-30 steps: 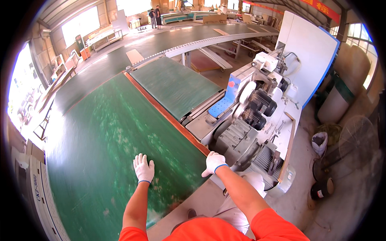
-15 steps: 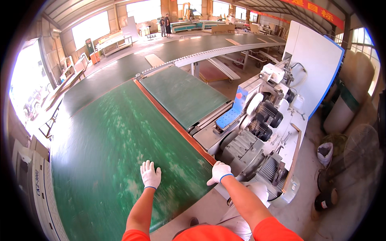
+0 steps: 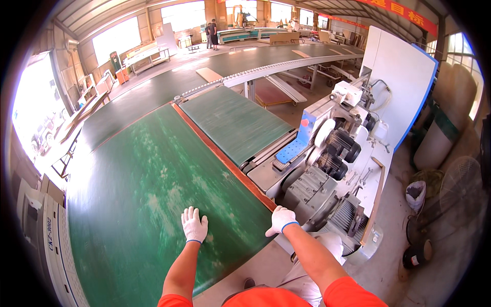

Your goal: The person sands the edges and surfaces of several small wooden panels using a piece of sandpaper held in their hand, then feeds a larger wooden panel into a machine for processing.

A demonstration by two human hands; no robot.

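My left hand [image 3: 194,225], in a white knit glove with a blue cuff, lies palm down on a wide green conveyor belt [image 3: 117,204], its fingers spread. Pale streaks mark the belt ahead of it. My right hand [image 3: 282,220], gloved alike, is bent over the near end of a long reddish-brown rail [image 3: 225,160] along the belt's right side. Its thumb points left, while its fingertips are hidden. Just right of this hand sits a grey motor and gearbox unit [image 3: 309,192].
A second green belt [image 3: 235,123] lies beyond the rail. A curved dark conveyor [image 3: 158,92] carries a pale board [image 3: 208,74]. On the right stand a white machine cover [image 3: 399,82], wrenches [image 3: 366,176] and a floor fan [image 3: 463,189]. Two people [image 3: 211,35] stand far back.
The pale board on the curved conveyor has moved to the right. Pale streaks on the green belt have shifted away from me. Both hands keep nearly the same places.
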